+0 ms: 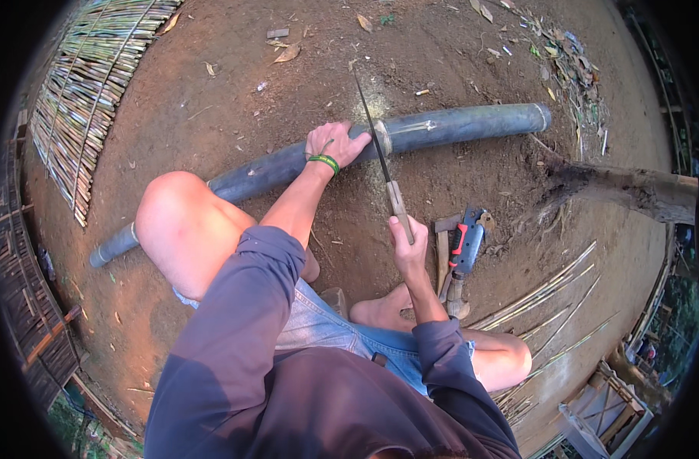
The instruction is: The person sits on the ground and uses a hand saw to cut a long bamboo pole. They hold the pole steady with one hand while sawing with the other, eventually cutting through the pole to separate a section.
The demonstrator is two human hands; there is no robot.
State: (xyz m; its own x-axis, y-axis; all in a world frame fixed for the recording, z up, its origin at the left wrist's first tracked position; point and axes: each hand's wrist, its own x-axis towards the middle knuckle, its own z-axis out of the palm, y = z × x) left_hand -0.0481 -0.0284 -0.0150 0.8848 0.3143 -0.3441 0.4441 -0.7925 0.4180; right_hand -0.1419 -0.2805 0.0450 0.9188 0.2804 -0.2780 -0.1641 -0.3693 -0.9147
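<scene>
A long, thick bamboo pole (468,126) lies across the ground in front of me, its left part passing by my bent knee. My left hand (336,144), with a green band at the wrist, is wrapped over the pole just left of a pale joint. In my right hand (409,243) is the wooden handle of a handsaw (375,138). The narrow dark blade is seen almost edge-on and crosses the pole at that joint, close to my left thumb. Pale sawdust (376,105) lies on the soil behind the joint.
Right of my right hand lie a hammer-like tool (443,252) and a blade tool with a red and black grip (464,241). Thin bamboo sticks (552,294) spread at the lower right. A tree trunk (632,191) stands at right, and a bundled bamboo-slat panel (97,84) lies far left.
</scene>
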